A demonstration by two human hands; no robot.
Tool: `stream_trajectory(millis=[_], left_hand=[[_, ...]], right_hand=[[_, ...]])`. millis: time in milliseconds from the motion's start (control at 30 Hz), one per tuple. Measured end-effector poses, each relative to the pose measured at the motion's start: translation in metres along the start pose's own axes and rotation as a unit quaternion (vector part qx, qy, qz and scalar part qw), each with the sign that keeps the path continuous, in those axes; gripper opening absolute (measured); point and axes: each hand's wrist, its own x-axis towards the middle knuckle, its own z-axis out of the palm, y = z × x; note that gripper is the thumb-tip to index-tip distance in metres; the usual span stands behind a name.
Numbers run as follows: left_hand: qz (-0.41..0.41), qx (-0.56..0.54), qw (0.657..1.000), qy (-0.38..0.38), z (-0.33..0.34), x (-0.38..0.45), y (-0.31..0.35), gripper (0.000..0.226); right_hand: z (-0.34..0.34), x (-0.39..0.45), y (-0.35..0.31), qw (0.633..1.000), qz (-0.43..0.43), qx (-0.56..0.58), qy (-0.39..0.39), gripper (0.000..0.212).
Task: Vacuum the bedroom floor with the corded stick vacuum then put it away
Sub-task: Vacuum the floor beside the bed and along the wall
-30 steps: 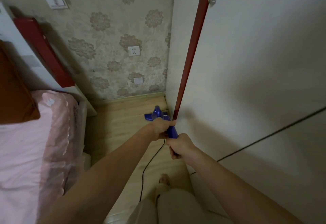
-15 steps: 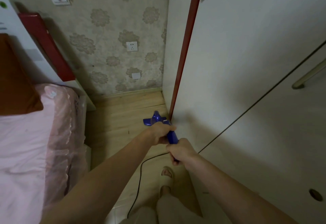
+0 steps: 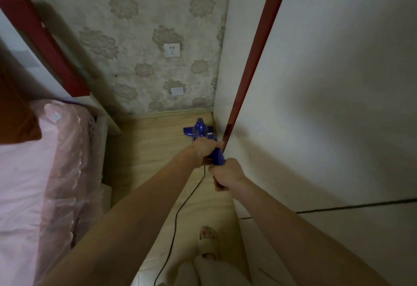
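Observation:
A blue corded stick vacuum (image 3: 199,130) stands on the light wooden floor (image 3: 158,148), its head close to the corner where the floral wall meets the white wardrobe. My left hand (image 3: 204,149) grips the upper body of the vacuum. Just behind it, my right hand (image 3: 224,174) grips the rear end of the handle. The black cord (image 3: 178,213) trails from the handle back along the floor toward my feet.
A bed with pink bedding (image 3: 33,184) fills the left side. The white wardrobe (image 3: 327,105) with a red edge strip (image 3: 250,64) runs along the right. A wall socket (image 3: 172,50) sits above the skirting. My slippered foot (image 3: 207,240) stands on the narrow floor strip.
The vacuum head has been pushed forward, closer to the wall corner beside the wardrobe. Both hands keep their grip. My view tilted back toward the wall.

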Motion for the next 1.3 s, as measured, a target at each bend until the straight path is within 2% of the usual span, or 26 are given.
stream_trajectory(millis=[133, 267, 433, 600, 700, 833, 1033, 1300], left_hand=[[0.008, -0.018, 1.0, 0.006, -0.009, 0.034, 0.03, 0.039], [0.016, -0.04, 0.999, 0.009, -0.01, 0.06, 0.056, 0.041], [0.02, -0.065, 0.998, -0.009, -0.008, 0.078, 0.086, 0.021], [0.022, -0.061, 0.998, -0.011, 0.008, 0.081, 0.097, 0.018], [0.018, -0.087, 0.996, -0.017, 0.009, 0.079, 0.092, 0.012], [0.0, -0.11, 0.994, -0.021, -0.002, 0.071, 0.078, 0.029], [-0.036, -0.115, 0.993, -0.012, -0.024, 0.04, 0.047, 0.019], [-0.047, -0.123, 0.991, -0.031, -0.042, -0.04, -0.006, 0.009]], right_hand=[[0.0, 0.038, -0.031, 1.0, -0.004, -0.006, -0.001, 0.023], [-0.006, 0.069, -0.055, 1.0, -0.014, -0.012, 0.007, 0.018], [-0.019, 0.089, -0.083, 0.999, -0.035, -0.025, 0.009, 0.022], [-0.038, 0.096, -0.085, 0.998, -0.037, -0.038, 0.022, 0.024], [-0.035, 0.096, -0.079, 1.0, -0.015, -0.018, 0.01, 0.027], [-0.016, 0.084, -0.069, 1.0, -0.001, 0.018, -0.026, 0.016], [0.01, 0.047, -0.049, 0.998, -0.002, 0.004, -0.06, 0.012], [0.039, -0.037, -0.009, 0.998, -0.011, -0.007, -0.062, 0.004]])
